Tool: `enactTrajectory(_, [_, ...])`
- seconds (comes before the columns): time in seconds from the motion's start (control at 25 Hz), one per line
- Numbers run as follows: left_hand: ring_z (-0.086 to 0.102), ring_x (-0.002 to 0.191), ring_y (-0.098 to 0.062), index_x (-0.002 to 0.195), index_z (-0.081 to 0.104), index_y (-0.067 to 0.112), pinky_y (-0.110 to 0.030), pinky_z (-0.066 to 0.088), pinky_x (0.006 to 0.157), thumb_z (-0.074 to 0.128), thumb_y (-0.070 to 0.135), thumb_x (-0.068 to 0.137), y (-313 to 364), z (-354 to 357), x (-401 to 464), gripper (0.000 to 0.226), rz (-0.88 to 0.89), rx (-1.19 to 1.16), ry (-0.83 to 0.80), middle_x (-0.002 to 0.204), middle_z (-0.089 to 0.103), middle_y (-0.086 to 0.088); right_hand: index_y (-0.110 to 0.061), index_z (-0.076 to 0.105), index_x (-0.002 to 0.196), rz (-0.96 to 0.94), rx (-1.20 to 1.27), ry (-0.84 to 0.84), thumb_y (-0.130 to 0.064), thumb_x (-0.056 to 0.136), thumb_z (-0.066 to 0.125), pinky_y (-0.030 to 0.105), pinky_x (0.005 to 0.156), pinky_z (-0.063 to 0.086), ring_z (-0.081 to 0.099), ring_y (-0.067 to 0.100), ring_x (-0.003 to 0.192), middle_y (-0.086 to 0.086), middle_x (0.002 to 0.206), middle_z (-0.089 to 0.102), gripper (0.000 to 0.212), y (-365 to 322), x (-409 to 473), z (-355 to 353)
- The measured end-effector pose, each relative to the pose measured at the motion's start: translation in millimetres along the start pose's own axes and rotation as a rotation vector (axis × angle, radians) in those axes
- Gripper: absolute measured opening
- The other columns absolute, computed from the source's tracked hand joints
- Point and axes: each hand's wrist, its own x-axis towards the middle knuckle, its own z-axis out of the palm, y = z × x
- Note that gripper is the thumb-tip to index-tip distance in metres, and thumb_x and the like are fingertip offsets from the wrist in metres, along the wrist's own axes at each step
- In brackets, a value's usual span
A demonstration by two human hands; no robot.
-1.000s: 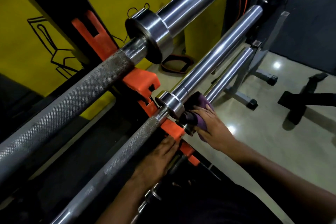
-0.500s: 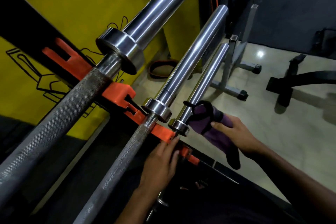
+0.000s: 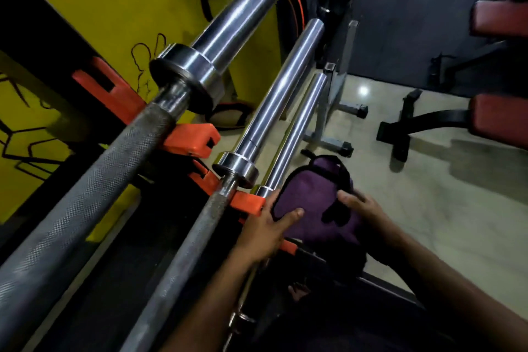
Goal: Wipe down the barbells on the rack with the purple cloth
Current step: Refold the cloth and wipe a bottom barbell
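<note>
No legible txt anywhere.

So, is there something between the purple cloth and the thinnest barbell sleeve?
Nothing visible. The purple cloth, held by both hands, sits right beside the thinnest sleeve, near its collar, with no object between them.
</note>
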Motion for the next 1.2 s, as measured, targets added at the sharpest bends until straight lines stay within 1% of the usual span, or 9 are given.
enactTrajectory(0.16, [0.065, 0.107, -0.006, 0.118, 0.056, 0.04, -0.037, 0.054, 0.097, 0.081, 0.061, 0.068, 0.7, -0.4, 0.5, 0.06, 0.053, 0.047, -0.062, 0.116, 0.066, 0.015, -0.009, 0.068, 0.113, 0.016, -0.356, -0.12, -0.026, 0.068, 0.091, 0.029, 0.073, 0.059, 0.074, 0.025, 0.092, 0.011, 0.101, 0.075, 0.053, -19.0, -17.2, -15.6])
enactTrajectory(0.24, [0.064, 0.101, 0.0, 0.115, 0.058, 0.03, -0.027, 0.054, 0.091, 0.086, 0.033, 0.076, 17.9, 7.5, -4.3, 0.047, 0.153, -0.039, -0.101, 0.11, 0.065, 0.013, -0.009, 0.067, 0.119, 0.07, -0.46, -0.191, -0.032, 0.06, 0.096, 0.037, 0.082, 0.059, 0.072, 0.031, 0.102, 0.015, 0.11, 0.073, 0.07, -26.7, -23.3, -25.1])
enactTrajectory(0.4, [0.068, 0.102, -0.009, 0.114, 0.062, 0.022, -0.032, 0.056, 0.09, 0.085, 0.018, 0.077, 40.6, 21.8, -2.2, 0.044, 0.311, -0.062, -0.134, 0.108, 0.07, 0.005, -0.016, 0.066, 0.125, 0.175, -0.312, -0.315, -0.023, 0.064, 0.09, 0.041, 0.088, 0.058, 0.066, 0.038, 0.114, 0.02, 0.126, 0.067, 0.066, -21.5, -35.2, -29.1])
enactTrajectory(0.48, [0.067, 0.103, -0.009, 0.114, 0.061, 0.029, -0.04, 0.056, 0.092, 0.084, 0.027, 0.077, 45.1, 26.1, 0.3, 0.043, 0.351, 0.004, -0.111, 0.111, 0.068, 0.007, -0.012, 0.065, 0.125, 0.198, -0.255, -0.253, -0.038, 0.063, 0.093, 0.04, 0.085, 0.059, 0.068, 0.037, 0.111, 0.02, 0.123, 0.069, 0.074, -14.2, -37.4, -19.2])
enactTrajectory(0.64, [0.049, 0.12, -0.003, 0.137, 0.05, 0.035, -0.032, 0.047, 0.104, 0.072, 0.04, 0.087, 62.1, 28.8, 0.0, 0.055, 0.415, 0.379, 0.083, 0.128, 0.045, 0.014, -0.007, 0.075, 0.112, 0.287, -0.067, -0.043, -0.038, 0.097, 0.055, 0.042, 0.086, 0.056, 0.073, 0.032, 0.1, 0.017, 0.116, 0.073, 0.041, -9.3, -31.3, -12.8])
enactTrajectory(0.76, [0.034, 0.138, -0.009, 0.152, 0.035, 0.026, -0.033, 0.039, 0.113, 0.058, 0.035, 0.098, 88.7, 24.0, 3.8, 0.06, 0.591, 0.627, 0.104, 0.15, 0.032, 0.008, -0.012, 0.082, 0.095, 0.217, 0.084, 0.074, -0.04, 0.093, 0.059, 0.04, 0.087, 0.054, 0.075, 0.026, 0.091, 0.015, 0.11, 0.075, 0.037, -8.2, -17.1, -23.7])
enactTrajectory(0.88, [0.023, 0.147, -0.015, 0.157, 0.023, 0.024, -0.035, 0.033, 0.114, 0.05, 0.034, 0.102, 132.6, 18.4, 10.8, 0.063, 0.719, 0.886, 0.096, 0.163, 0.017, 0.003, -0.009, 0.076, 0.113, 0.128, 0.23, 0.174, -0.04, 0.088, 0.066, 0.04, 0.089, 0.055, 0.074, 0.026, 0.093, 0.013, 0.114, 0.074, 0.04, -9.3, 8.4, -42.9])
enactTrajectory(1.08, [0.005, 0.153, -0.02, 0.159, 0.005, 0.021, -0.039, 0.015, 0.122, 0.048, 0.037, 0.102, 212.9, -22.6, 104.3, 0.074, 0.556, 1.133, 0.2, 0.168, -0.002, 0.001, -0.011, 0.065, 0.124, 0.064, 0.447, 0.259, -0.043, 0.095, 0.06, 0.043, 0.085, 0.052, 0.074, 0.027, 0.098, 0.012, 0.116, 0.074, 0.044, -25.5, 67.3, -55.0])
enactTrajectory(1.2, [-0.004, 0.154, -0.019, 0.159, 0.002, 0.015, -0.041, 0.012, 0.125, 0.047, 0.032, 0.104, 214.9, -30.1, 162.4, 0.074, 0.449, 1.138, 0.083, 0.167, -0.009, -0.003, -0.015, 0.059, 0.133, 0.013, 0.521, 0.362, -0.046, 0.091, 0.066, 0.043, 0.085, 0.054, 0.071, 0.028, 0.106, 0.009, 0.119, 0.073, 0.053, -32.0, 117.3, -64.8])
